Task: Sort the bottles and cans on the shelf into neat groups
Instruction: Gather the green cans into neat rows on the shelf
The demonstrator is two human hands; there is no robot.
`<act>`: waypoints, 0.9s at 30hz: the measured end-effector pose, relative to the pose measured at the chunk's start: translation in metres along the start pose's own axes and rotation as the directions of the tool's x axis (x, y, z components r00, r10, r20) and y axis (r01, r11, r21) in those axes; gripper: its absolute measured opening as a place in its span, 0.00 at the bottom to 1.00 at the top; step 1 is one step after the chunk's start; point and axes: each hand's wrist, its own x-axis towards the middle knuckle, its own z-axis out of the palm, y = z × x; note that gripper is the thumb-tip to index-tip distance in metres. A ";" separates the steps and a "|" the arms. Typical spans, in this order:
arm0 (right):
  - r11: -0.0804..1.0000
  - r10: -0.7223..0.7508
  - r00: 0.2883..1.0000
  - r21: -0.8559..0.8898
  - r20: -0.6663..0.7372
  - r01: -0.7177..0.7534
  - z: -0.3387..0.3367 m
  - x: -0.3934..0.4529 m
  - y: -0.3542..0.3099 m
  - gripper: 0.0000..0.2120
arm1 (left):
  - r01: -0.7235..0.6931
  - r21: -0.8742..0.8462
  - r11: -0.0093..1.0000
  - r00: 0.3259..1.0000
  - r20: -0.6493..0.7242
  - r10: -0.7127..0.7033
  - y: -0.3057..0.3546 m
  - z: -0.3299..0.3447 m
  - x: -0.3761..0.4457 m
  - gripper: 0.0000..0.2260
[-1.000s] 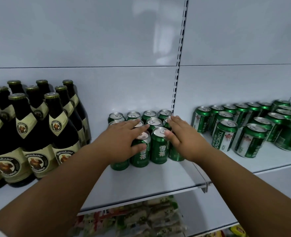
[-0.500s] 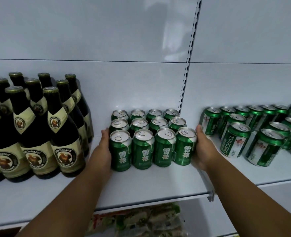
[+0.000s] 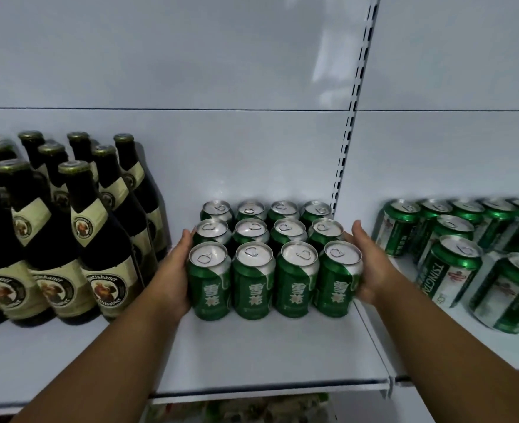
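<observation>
Cans [image 3: 275, 261] (twelve, gridded) between flat hands [image 3: 371, 268]

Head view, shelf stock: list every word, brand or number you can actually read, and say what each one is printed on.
"雪花" – white characters on the front-row green cans between the hands.
"TSINGTAO" – vertical lettering on the green-and-white cans on the right shelf section.
"Franziskaner Weissbier" – only partly legible on the round labels of the dark bottles at left.
Smaller print on the cans and the neck labels of the bottles is too blurred to read; no numbers are legible.
</observation>
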 end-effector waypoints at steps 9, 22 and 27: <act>0.989 -0.013 0.998 -0.144 0.059 0.021 0.001 -0.006 -0.012 0.34 | -0.052 0.104 0.993 0.998 -0.042 0.057 0.016 0.012 -0.011 0.19; -0.274 -0.010 0.976 -0.939 0.220 0.208 0.069 -0.002 -0.050 0.32 | -0.317 0.904 -0.288 0.948 0.312 -0.066 0.063 0.051 0.027 0.28; -0.395 0.010 0.978 -0.898 0.207 0.194 0.075 -0.006 -0.050 0.33 | -0.309 0.813 -0.494 0.951 0.274 -0.145 0.066 0.053 0.023 0.31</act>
